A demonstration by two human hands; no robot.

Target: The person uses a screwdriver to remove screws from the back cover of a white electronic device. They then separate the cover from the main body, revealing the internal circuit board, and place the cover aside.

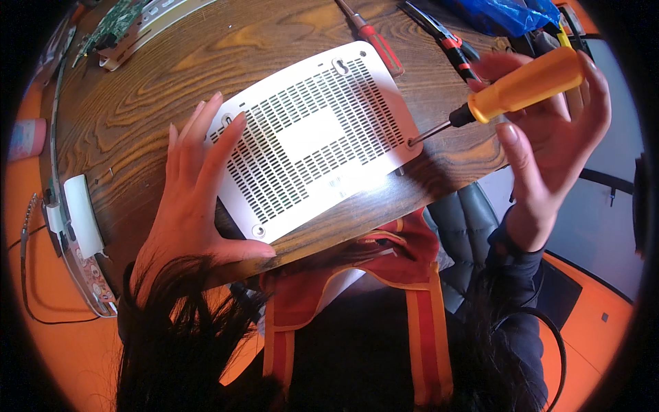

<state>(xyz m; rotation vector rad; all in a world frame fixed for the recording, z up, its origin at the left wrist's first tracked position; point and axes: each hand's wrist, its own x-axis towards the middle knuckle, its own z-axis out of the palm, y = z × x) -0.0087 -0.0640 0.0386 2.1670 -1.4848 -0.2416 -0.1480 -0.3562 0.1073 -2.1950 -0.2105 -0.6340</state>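
A white plastic housing (312, 134) with rows of vent slots lies on the wooden table, its bare rectangle in the middle and round holes at its corners. My left hand (195, 182) grips its left end, fingers over the upper edge and thumb along the lower one. In my right hand (549, 130) is an orange-handled screwdriver (525, 86); the fingers curl behind the handle while the thumb stands off below it. The shaft slants down to the left, and its tip sits at the housing's right corner hole. Whether a screw is in that hole cannot be seen.
Beyond the housing lie a red-handled screwdriver (379, 49) and red-and-black pliers (449, 42). A blue plastic bag (511, 15) is at the far right. A green circuit board (120, 24) and a white strip-shaped part (84, 214) are on the left. The table's near edge (357, 230) runs before my apron.
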